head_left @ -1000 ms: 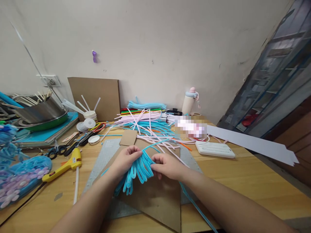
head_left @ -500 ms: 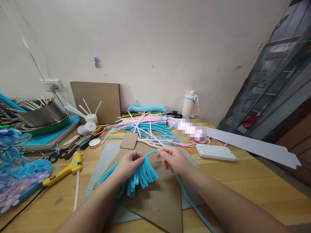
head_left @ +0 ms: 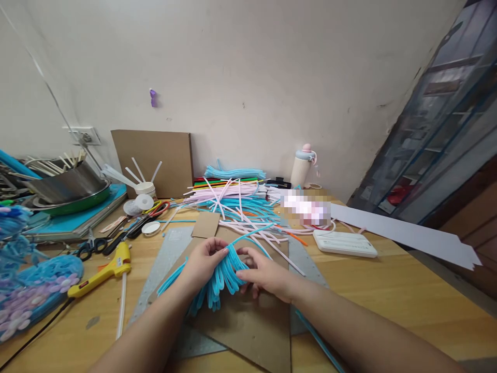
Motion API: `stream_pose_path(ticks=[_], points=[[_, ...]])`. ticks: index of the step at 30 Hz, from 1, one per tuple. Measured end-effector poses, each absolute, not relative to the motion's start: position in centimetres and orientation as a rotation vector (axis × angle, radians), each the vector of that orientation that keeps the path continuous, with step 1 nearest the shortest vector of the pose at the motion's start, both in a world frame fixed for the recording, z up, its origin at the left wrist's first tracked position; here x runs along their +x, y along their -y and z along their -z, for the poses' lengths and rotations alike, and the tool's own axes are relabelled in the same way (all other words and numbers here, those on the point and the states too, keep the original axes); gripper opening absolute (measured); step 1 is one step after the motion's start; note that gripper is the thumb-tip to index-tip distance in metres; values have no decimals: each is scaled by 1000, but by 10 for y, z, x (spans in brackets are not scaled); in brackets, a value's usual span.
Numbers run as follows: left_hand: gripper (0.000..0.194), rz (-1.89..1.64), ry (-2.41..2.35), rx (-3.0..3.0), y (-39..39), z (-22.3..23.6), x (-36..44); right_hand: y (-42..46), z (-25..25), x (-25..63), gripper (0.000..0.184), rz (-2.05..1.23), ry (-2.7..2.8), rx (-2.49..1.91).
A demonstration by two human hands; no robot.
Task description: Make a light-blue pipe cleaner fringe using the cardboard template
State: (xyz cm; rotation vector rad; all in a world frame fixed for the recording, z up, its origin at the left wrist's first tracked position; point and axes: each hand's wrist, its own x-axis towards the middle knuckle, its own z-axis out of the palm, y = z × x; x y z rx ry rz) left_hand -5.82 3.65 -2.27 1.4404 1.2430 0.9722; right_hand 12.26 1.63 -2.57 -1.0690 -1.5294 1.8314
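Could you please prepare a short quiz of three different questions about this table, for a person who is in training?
1. True or false: a yellow glue gun lies on the table, to the left of the left hand.

2. What does the left hand hold?
A. The scissors
B. The blue loops
C. The bottle

3. Short answer: what stands directly behind the small white tub?

Key:
1. True.
2. B.
3. A brown cardboard panel.
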Motion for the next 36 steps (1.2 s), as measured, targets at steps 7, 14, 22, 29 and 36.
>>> stream_pose_path(ticks=[7,14,22,29,36], points=[[21,-921,-1360,1702,-35,27,-54,-15,37,120,60,-1847,1494,-1010],[25,-871,-1416,1823,-30,19,-50,-15,34,119,39,-1752,1597,-997],[27,-762,-1361,1886,-26,19,-49,-15,36,118,31,-1739,1680,-1030],[27,-1002,-1347,1648,-38,23,-60,-19,32,121,44,-1743,1610,-1054],[34,-1046,-1265,1291,-39,10,-61,-27,23,130,29,-1595,1584,-1146]])
